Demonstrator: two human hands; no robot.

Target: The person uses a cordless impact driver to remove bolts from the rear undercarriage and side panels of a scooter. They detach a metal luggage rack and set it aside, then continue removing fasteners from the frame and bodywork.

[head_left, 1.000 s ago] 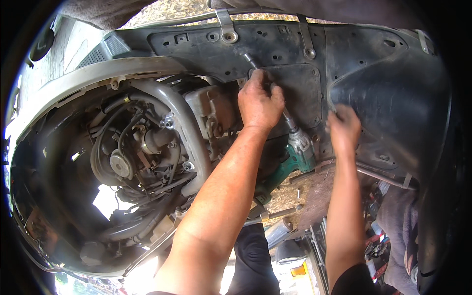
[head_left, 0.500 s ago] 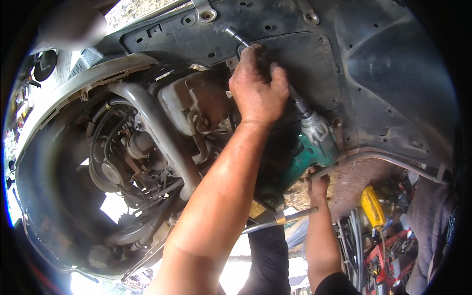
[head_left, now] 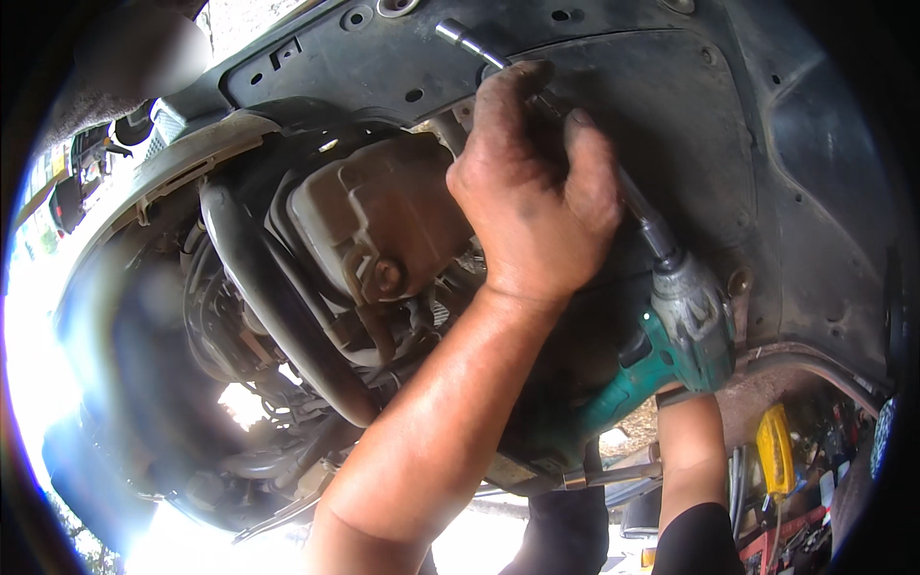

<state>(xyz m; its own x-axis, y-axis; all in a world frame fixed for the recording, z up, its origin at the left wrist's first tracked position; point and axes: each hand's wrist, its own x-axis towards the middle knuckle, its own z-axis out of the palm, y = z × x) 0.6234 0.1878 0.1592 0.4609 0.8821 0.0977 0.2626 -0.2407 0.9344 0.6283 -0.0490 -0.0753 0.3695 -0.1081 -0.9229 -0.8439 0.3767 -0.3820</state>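
Observation:
My left hand is wrapped round a long extension bar, its thumb toward the wrench side. A shiny socket is on the bar's far upper end, near the dark panel. The bar's other end meets the nose of a green and grey impact wrench. The wrench's green handle slants down to the left, with no fingers visible on the trigger. My right forearm rises behind the wrench body, which hides the right hand and its fingers.
A dark underbody panel spans the top and right. Left of my hand are a brownish oil pan and a thick grey tube. A metal pipe crosses below the wrench. A yellow-handled tool lies among tools at lower right.
The view has come closer and shifted. The wrench and bar now appear larger, and the wrench lies farther right in the picture. My right hand, partly visible before, is now hidden behind the wrench.

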